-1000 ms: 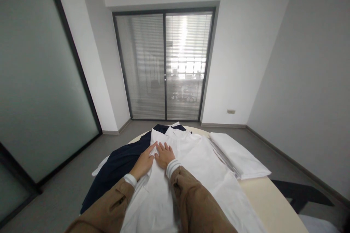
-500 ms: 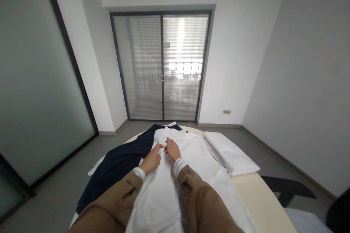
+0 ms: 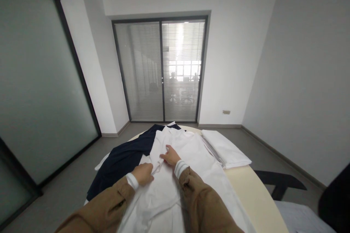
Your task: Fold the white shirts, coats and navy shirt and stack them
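Note:
A white shirt (image 3: pixel 188 153) lies spread over the table, with its collar end at the far side. My left hand (image 3: pixel 143 174) is closed on the shirt's left front edge, and the cloth bunches up beside the fingers. Further up and to the right, my right hand (image 3: pixel 171 156) pinches a fold of the same front. Under the shirt's left side and beyond it lies a dark navy garment (image 3: pixel 123 156), which hangs over the table's left edge.
A folded white cloth (image 3: pixel 225 147) rests on the right of the round cream table (image 3: pixel 243 185). Black chair parts (image 3: pixel 281 180) and a pale grey surface (image 3: pixel 300 213) stand beyond the right edge. A glass door with blinds (image 3: pixel 162 69) is behind.
My left hand has moved down and left along the shirt front, away from my right hand. My right hand has come slightly nearer. The view has tilted up a little.

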`<state>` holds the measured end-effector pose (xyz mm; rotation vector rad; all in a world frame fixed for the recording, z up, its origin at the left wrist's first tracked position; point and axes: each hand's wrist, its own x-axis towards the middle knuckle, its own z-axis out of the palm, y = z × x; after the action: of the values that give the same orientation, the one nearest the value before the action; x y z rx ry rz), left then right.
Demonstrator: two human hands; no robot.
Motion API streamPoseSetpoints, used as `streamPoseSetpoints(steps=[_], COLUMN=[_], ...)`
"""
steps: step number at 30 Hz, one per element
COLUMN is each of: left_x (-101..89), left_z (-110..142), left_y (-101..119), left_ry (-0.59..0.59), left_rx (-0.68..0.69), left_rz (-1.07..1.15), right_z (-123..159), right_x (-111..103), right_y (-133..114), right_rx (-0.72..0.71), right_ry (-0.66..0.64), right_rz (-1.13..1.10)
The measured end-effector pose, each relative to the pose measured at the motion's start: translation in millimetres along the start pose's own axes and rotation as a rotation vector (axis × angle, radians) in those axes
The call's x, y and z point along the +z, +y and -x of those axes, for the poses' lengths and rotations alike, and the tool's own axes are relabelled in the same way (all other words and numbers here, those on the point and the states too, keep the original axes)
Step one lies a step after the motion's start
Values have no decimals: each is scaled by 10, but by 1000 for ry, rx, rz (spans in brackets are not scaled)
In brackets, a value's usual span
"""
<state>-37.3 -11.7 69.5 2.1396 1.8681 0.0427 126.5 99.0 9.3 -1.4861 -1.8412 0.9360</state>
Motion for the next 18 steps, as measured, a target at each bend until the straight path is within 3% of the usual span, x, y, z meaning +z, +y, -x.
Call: streamPoseSetpoints(steps=[3,5,12,18], left_x=[-88,-136,-90,132], left_z=[58,127,473,480], left_y=[159,277,493,522], left_ry=[60,36,-251,-161], left_rx=[55,96,194,202], left_rz=[17,31,7,101], right_z=[-14,-15,67,140], right_x=[-33,-75,-165,-248], right_y=[27,73,220,230], right_rx=[2,-1,-58,-75], right_ry=[69,112,119,13], right_rz=[-88,-132,-210,-187])
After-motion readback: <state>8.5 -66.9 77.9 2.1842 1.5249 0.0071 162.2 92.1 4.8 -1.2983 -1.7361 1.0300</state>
